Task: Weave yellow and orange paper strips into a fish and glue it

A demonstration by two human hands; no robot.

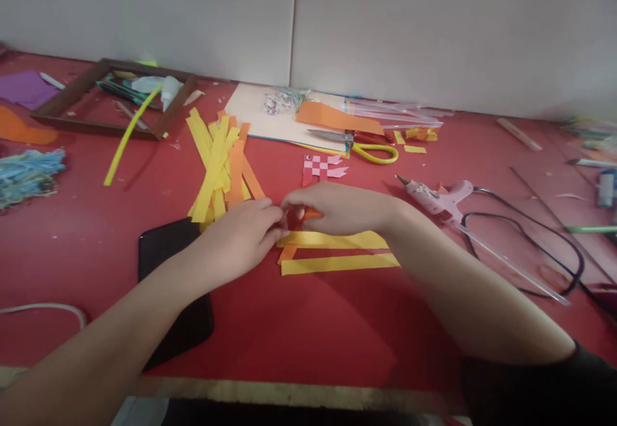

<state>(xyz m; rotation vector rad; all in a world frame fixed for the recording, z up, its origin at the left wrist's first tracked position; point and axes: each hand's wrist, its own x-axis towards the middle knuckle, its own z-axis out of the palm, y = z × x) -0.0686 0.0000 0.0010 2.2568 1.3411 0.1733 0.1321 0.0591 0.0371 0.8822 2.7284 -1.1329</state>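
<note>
Left hand and right hand meet, fingers curled; I cannot tell what they pinch; an orange strip shows at six o'clock from them; yellow strips at four o'clock.

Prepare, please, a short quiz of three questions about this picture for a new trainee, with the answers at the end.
1. True or false: the pink glue gun lies to the left of both hands.
2. Which pattern has the fish-shaped piece? A) dots B) checks C) waves
3. Complete: the two long strips by the right hand are ___ in colour.

Key: 1. False, it lies to their right. 2. B. 3. Yellow.
</note>
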